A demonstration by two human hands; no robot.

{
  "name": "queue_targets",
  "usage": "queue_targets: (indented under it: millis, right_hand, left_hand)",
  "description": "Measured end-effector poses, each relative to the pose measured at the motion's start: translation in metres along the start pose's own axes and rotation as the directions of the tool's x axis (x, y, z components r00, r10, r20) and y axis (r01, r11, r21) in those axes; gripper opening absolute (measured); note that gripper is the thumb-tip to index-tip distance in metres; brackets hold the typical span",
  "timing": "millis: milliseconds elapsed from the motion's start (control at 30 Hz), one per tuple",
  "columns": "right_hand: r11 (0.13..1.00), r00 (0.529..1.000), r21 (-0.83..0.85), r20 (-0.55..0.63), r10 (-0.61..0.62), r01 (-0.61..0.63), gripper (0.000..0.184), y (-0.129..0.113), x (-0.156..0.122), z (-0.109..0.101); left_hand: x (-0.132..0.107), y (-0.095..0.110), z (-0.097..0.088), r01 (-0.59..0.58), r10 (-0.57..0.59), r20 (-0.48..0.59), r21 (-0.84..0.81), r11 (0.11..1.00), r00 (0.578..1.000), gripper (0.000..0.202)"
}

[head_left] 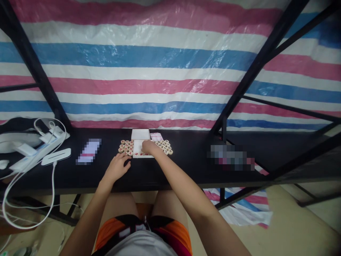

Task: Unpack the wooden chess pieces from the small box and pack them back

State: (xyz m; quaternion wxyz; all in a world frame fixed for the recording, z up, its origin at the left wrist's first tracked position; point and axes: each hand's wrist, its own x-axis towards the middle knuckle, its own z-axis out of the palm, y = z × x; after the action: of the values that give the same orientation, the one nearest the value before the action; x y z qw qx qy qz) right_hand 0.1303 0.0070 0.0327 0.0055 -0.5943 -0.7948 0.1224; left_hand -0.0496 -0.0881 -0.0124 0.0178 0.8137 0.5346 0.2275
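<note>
My right hand (149,147) reaches over the white box (137,146), its fingers curled downward inside. Whatever those fingers hold is hidden from me. Along the near wall of this box, some red markings (137,154) show. My left hand (118,166) lies on the black tabletop, palm down with its fingers apart and holding nothing. Its fingertips are close to a group of round Chinese chess pieces (125,146) with red characters, left of the box. To the right of the box sits another group of chess pieces (164,145) with dark characters, partly behind my right hand.
A white lid or second box (140,134) and a printed paper (156,136) lie behind. On the black table (183,167) are a blurred phone-like object (89,152), a power strip (39,153) with white cables at left, and a blurred item (230,156) at right. Black metal posts (237,81) frame a striped sheet (144,57).
</note>
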Motion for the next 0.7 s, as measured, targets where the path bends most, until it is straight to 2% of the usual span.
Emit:
queue_targets:
  millis: [100,200,300,367,433,533,600,700]
  right_hand:
    - [0.999,0.996,0.019,-0.081,-0.029,0.031,0.031,-0.001,-0.011,0.000]
    - [0.993,0.970,0.072,-0.232,-0.075,0.094,0.035,0.002,-0.035,0.003]
    - [0.937,0.858,0.226,-0.498,-0.122,0.265,0.030,0.006,-0.066,0.016]
    - [0.896,0.803,0.290,-0.585,-0.113,0.337,0.027,0.009,-0.085,0.030]
    - [0.875,0.788,0.324,-0.608,-0.099,0.361,0.025,0.010,-0.098,0.045]
    - [0.863,0.823,0.353,-0.555,-0.116,0.360,0.024,0.011,-0.106,0.063]
    - [0.859,0.840,0.370,-0.529,-0.120,0.355,0.023,0.012,-0.106,0.069]
    - [0.851,0.834,0.373,-0.537,-0.126,0.369,0.021,0.012,-0.105,0.071]
  left_hand:
    - [0.000,-0.002,0.001,0.002,-0.002,-0.002,-0.002,1.000,1.000,0.027]
    - [0.000,-0.003,0.001,-0.015,0.014,-0.023,-0.033,0.999,1.000,0.026]
    - [0.000,0.002,0.000,-0.050,0.043,-0.076,-0.092,0.995,0.996,0.024]
    - [-0.001,0.009,0.000,-0.078,0.061,-0.112,-0.154,0.985,0.992,0.023]
    - [-0.001,0.018,0.001,-0.096,0.071,-0.118,-0.228,0.969,0.990,0.021]
    - [-0.001,0.030,0.005,-0.086,0.063,-0.083,-0.313,0.946,0.995,0.019]
    - [-0.001,0.034,0.006,-0.071,0.054,-0.061,-0.338,0.938,0.997,0.019]
    - [-0.002,0.036,0.007,-0.109,0.104,-0.033,-0.327,0.939,0.994,0.022]
